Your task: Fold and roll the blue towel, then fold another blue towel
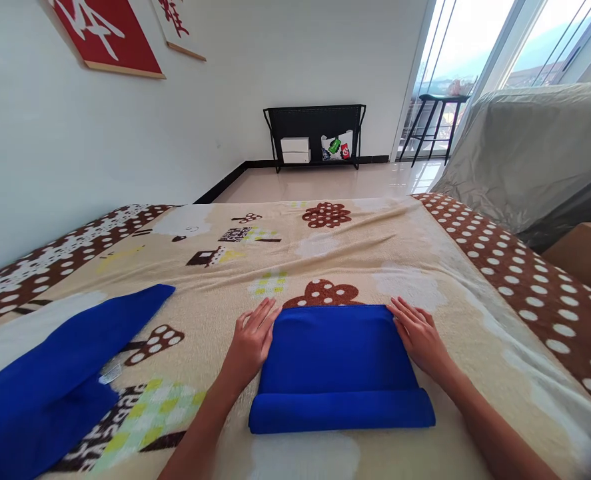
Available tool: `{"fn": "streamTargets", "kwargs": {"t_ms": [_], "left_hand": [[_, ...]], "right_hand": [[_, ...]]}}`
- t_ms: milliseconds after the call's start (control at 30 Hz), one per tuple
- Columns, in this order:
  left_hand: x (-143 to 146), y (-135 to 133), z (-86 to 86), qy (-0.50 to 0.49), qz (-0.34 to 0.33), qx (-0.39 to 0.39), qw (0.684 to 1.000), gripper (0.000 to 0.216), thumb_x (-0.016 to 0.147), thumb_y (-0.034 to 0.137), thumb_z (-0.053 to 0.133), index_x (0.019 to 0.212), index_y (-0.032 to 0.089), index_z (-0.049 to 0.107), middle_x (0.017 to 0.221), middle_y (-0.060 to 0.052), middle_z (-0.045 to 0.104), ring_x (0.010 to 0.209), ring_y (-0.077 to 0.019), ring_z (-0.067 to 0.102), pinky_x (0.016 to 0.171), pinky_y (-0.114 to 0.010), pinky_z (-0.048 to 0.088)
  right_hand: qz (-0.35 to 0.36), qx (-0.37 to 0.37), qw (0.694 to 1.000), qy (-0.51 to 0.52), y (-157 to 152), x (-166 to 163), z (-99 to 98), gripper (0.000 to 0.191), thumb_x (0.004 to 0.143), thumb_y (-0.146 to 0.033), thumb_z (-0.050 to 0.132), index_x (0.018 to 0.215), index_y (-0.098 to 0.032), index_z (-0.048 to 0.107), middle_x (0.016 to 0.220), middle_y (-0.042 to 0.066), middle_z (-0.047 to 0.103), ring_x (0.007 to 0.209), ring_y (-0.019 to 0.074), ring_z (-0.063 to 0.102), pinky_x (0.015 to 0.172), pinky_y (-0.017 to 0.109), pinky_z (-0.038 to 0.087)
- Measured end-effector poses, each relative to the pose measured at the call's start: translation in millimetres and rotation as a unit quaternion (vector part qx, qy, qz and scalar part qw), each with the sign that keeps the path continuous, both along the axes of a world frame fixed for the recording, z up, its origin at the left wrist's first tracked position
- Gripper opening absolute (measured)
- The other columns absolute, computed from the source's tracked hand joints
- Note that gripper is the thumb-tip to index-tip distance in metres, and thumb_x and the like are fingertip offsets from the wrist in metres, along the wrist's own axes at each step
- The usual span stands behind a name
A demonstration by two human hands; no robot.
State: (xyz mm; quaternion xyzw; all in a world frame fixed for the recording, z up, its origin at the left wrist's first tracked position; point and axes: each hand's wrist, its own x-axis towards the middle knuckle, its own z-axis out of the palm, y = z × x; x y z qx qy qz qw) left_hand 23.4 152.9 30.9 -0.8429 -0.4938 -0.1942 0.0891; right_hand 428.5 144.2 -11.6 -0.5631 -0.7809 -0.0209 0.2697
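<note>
A blue folded cloth [335, 350] lies flat on the patterned blanket [215, 293], its near end rolled into a thick band. Along its left edge rests my left hand [252, 337], fingers stretched out toward the upper left corner. My right hand [420, 337] lies at the opposite edge, its fingertips by the upper right corner. Both hands are open and touch the sides of the cloth without gripping it. Off to the left, a second blue cloth [70, 360] is spread loosely, with a small white tag [110, 374] showing at its edge.
Brown polka-dot borders [520, 280] run along the blanket's sides. Beyond the bed, a black rack [315, 120] holds white boxes [295, 150] against the wall. At right are a plastic-covered piece of furniture [550, 147], a cardboard box [588, 257] and a dark stool [438, 113].
</note>
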Motion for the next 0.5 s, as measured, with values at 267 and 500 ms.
{"fn": "streamTargets", "kwargs": {"t_ms": [267,500], "left_hand": [[-0.3,-126.4,7.5,0.044,-0.139,0.05,0.988,0.044,0.088,0.009,0.049,0.128,0.019,0.062,0.118,-0.005,0.07,0.114,-0.0196,0.061,0.102,-0.031,0.042],[17.4,-121.8,-14.3,-0.031,-0.056,0.045,0.997,0.044,0.084,0.0,0.043,0.119,0.018,0.064,0.109,-0.005,0.071,0.104,-0.021,0.062,0.099,-0.037,0.039]], "right_hand": [[0.164,0.059,0.983,-0.052,-126.0,6.1,19.5,0.043,0.086,-0.022,0.063,0.128,-0.026,0.062,0.123,0.001,0.069,0.113,0.0179,0.064,0.099,0.03,0.047],[0.127,0.066,0.987,-0.071,-119.5,-1.3,-10.4,0.042,0.085,-0.013,0.055,0.125,-0.023,0.061,0.119,0.002,0.07,0.108,0.0182,0.064,0.095,0.033,0.045]]}}
